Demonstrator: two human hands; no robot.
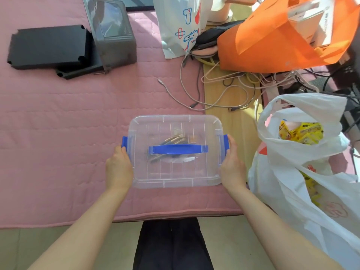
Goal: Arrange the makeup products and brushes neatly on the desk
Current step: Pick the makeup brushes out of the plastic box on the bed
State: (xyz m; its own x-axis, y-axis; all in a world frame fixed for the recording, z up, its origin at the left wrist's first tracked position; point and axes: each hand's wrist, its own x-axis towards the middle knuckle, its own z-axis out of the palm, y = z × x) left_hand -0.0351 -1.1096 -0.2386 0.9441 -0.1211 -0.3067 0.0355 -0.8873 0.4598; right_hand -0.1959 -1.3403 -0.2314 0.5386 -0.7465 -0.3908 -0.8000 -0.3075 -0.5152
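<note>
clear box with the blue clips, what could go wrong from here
The left hand and right hand grip the clear box at its blue clips; if those pop, it may open and the brushes inside could spill. The white bag close on the right might get knocked.

both my hands in frame, palms facing each other. left hand (119, 168) holds one end of the clear box (175, 174), thumb on top just beside the left blue latch (124, 142), other fingers tucked under the rim, can't see them. right hand (231, 166) mirrors it on the opposite end, thumb laid along the right blue latch (225, 142), fingers hidden below too. the box sits between the two thumbs. wrists straight, about level. left forearm (78, 223) and right forearm (276, 223) are bare, running back from the fingers toward me, spreading apart.
</note>
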